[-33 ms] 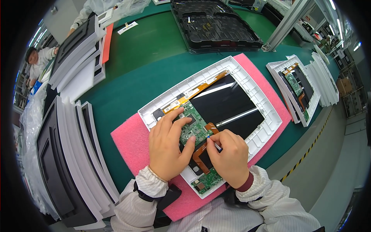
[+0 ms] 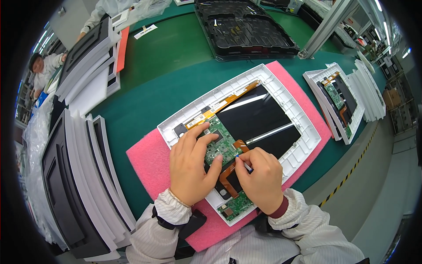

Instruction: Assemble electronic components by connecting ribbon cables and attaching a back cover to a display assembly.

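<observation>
A white-framed display panel [image 2: 307,140] lies open-backed on a pink foam pad [image 2: 147,160], tilted across the bench. My left hand [image 2: 192,163] is spread over its green circuit board [image 2: 226,137], thumb and fingers apart, fingertips on the board. Beside it my right hand [image 2: 261,176] pinches a small slim stick with a blue tip [image 2: 238,156], mostly hidden by the fingers. That tip is at the board's lower right edge, near an orange-brown flat cable [image 2: 227,180]. The cable runs down to a smaller green board [image 2: 237,206]. A yellow-orange flex strip [image 2: 228,102] follows the upper edge.
Stacked dark panels with white foam sheets [image 2: 79,185] stand at the left, another stack [image 2: 88,57] behind them. A black plastic tray [image 2: 246,33] sits at the back beside a metal post [image 2: 327,28]. More white-framed panels [image 2: 336,103] lean at the right. A co-worker [image 2: 44,70] is at far left.
</observation>
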Demonstrator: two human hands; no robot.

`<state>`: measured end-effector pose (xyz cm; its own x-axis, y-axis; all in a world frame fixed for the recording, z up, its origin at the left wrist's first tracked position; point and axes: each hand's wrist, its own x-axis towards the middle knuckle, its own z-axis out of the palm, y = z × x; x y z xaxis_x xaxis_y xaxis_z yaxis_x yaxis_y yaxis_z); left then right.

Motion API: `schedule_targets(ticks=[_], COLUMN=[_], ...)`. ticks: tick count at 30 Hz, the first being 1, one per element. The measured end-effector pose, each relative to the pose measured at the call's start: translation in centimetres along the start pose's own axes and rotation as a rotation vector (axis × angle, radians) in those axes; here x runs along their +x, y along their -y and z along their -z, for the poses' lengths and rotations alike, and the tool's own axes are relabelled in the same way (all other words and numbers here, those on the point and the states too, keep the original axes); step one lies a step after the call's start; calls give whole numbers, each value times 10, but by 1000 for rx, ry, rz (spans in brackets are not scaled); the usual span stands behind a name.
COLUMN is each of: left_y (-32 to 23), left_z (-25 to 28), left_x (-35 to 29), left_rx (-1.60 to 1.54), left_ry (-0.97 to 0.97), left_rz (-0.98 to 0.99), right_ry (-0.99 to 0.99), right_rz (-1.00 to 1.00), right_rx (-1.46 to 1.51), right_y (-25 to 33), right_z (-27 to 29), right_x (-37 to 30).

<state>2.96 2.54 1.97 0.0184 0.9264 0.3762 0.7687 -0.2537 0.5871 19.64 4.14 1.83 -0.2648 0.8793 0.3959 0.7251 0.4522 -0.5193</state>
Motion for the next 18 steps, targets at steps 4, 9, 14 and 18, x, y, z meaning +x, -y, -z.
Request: schedule_targets(ticks=[4, 9, 14, 18], left_y=[1, 0, 1, 1], left_z=[0, 0, -2, 1], left_x=[-1, -1, 0, -1], left_rx=[-1, -1, -5, 14], left_ry=[4, 5, 9, 1], left_rz=[8, 4, 4, -3], right_ry=[-10, -13, -16, -6], right_rz=[4, 7, 12, 13], right_rx=[1, -17, -13, -1], right_y=[0, 0, -1, 2], right_z=[-2, 0, -1, -1], right_x=[-1, 0, 0, 1])
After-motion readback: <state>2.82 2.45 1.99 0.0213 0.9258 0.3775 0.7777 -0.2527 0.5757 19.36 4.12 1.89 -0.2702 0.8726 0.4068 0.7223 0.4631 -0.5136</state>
